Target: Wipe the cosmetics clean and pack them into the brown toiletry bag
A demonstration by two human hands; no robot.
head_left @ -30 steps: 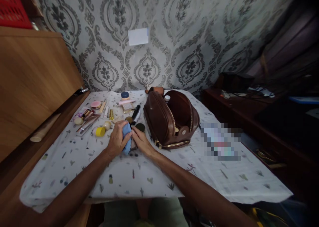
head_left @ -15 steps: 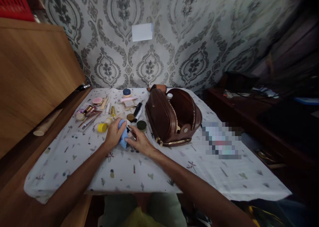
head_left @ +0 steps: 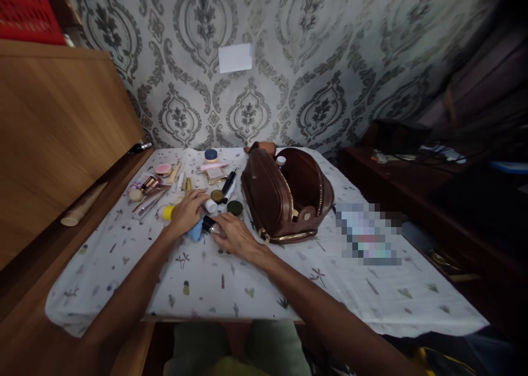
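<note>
The small black-capped bottle (head_left: 213,227) is at the right hand (head_left: 237,237), just under the front of it, with the fingers along the far side and the thumb on the near side. From where I stand, that hand is partly closed, back uppermost, with the bottle between thumb and fingers; how firmly it presses, I can't tell. The left hand (head_left: 187,211) is on the other side of the bottle, palm down and about half open, its fingers stretched forward near a white cylindrical container (head_left: 210,205). A blue cloth (head_left: 195,231) sits beneath that hand, and whether the palm or thumb grips it is hidden from me.

The bottle is tipped over on its side, well away from upright. Its cap points left and slightly toward the wall, at the cloth; its long axis slants from there back to the right, the base end running in under the right hand. I can't make out whether it rests on the patterned tablecloth (head_left: 223,304) or is held just above it.

The cap is glossy black and cylindrical, the body clear and shiny, partly covered by fingers. A dark green-lidded jar (head_left: 235,207) stands beyond the right hand, near the open brown bag (head_left: 263,197).
</note>
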